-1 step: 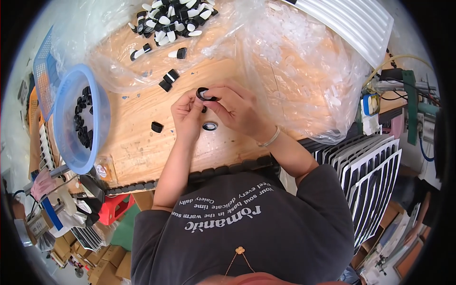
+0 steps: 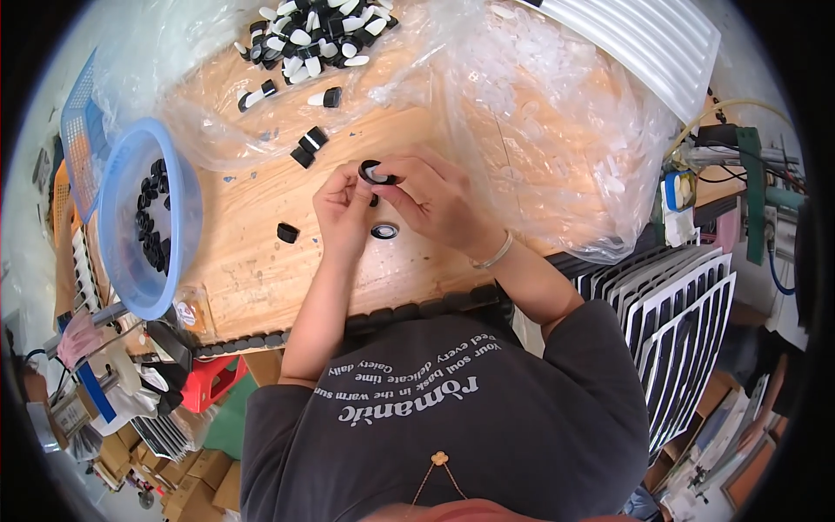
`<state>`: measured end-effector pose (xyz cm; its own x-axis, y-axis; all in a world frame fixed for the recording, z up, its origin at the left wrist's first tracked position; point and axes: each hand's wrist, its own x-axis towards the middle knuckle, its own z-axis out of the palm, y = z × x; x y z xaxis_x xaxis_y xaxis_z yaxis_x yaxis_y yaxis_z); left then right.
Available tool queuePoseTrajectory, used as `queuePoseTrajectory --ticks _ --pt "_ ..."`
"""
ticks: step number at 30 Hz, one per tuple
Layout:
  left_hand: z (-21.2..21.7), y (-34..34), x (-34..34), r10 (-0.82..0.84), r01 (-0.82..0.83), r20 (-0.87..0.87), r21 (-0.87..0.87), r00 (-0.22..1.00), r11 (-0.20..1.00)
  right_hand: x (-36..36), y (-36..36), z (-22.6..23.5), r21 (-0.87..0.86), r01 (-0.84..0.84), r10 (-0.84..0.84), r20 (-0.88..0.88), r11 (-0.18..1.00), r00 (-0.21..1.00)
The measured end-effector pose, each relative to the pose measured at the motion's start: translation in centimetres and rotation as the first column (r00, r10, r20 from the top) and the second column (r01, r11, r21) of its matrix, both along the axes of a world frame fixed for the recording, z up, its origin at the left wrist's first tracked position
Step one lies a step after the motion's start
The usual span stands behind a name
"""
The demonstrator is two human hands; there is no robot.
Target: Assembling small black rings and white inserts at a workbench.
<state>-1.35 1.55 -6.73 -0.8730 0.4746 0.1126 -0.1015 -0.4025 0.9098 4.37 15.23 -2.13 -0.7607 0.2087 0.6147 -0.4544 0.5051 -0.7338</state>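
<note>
Band of black (image 2: 376, 177), a pale patch inside its curve, sits just above the middle of the frame, held up between our two hands over the wooden table (image 2: 252, 278). Our left hand (image 2: 344, 207) pinches it on one side, thumb and forefinger closed against it with the other fingers curled in. Our right hand (image 2: 435, 193), a bracelet (image 2: 495, 252) at its wrist, grips the other side between thumb and forefinger, only slightly parted around the band; we cannot tell how its hidden fingers lie. Beneath our hands, near the centre, a black-and-white oval ring (image 2: 384, 231) lies on the wood. Left of our left hand rests a small black cap (image 2: 287, 233), and two black pieces (image 2: 309, 147) lie together above it. A heap of black-and-white pieces (image 2: 317, 39) fills the top of the frame, left of centre. At far left, a blue basin (image 2: 187, 217) holds more black pieces (image 2: 153, 217). Clear plastic sheeting (image 2: 557, 148) spreads across the upper right, and white frames (image 2: 674, 348) stand racked at lower right.
</note>
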Motion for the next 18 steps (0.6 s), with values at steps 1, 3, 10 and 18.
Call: queuePoseTrajectory --ticks 1,3,10,18 --pt "0.4 0.2 0.1 0.051 -0.056 -0.064 -0.081 0.997 0.995 0.0 0.0 0.1 0.011 0.012 -0.012 0.002 1.0 1.0" --pt "1.3 1.3 0.0 0.18 -0.221 -0.327 -0.091 0.928 0.971 0.0 0.2 -0.3 0.024 0.019 -0.019 -0.008 1.0 1.0" --pt "1.3 0.5 -0.7 0.103 -0.51 -0.881 -0.169 0.462 0.843 0.2 0.5 0.0 0.132 0.058 -0.051 -0.056 0.99 0.997" --pt "2.2 0.9 -0.8 0.05 -0.554 -0.948 -0.141 0.316 0.82 0.8 0.5 0.3 0.258 0.121 -0.122 -0.013 0.959 0.992"
